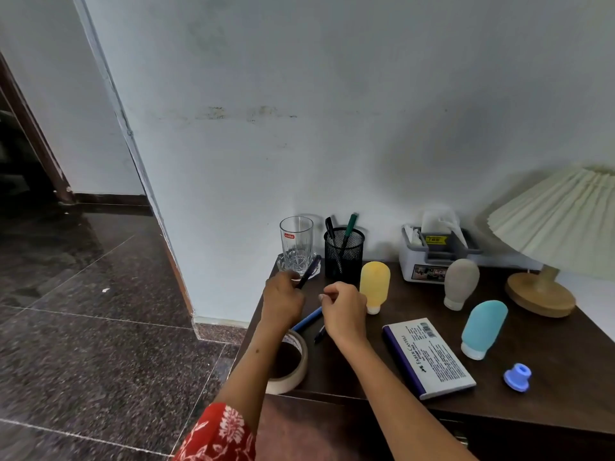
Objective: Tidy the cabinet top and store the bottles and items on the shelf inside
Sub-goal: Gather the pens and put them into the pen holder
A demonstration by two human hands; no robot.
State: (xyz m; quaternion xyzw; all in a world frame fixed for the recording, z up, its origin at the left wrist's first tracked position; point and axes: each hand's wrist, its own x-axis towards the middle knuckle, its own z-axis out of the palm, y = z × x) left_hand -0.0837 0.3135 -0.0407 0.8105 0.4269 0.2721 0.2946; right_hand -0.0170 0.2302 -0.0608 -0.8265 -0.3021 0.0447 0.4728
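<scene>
Cabinet top [382, 344] was what we were clearing, dark brown wood filling the lower right of our view, hard against the pale wall. Biggest thing on it was the pleated lamp [552, 241] out at 3 o'clock, then the grey tissue box [432, 254] at about 1. The white Faber-Castell box [429, 357] lay flat at 4 o'clock, with the tape roll [289, 364] on the left edge at 7. Three squeeze bottles stood cap-down: yellow bottle [374, 286] dead centre, grey bottle [461, 282] to its right, blue bottle [482, 327] nearer us, with a loose blue cap [516, 376] at 5. Mesh pen cup [343, 254] and drinking glass [296, 246] sat at 12 and 11. Our left hand [283, 301] was pinching a dark pen [307, 272] by the glass. Our right hand [344, 311] was curled closed; couldn't tell if it held anything. Two pens [307, 319] lay under it.
</scene>
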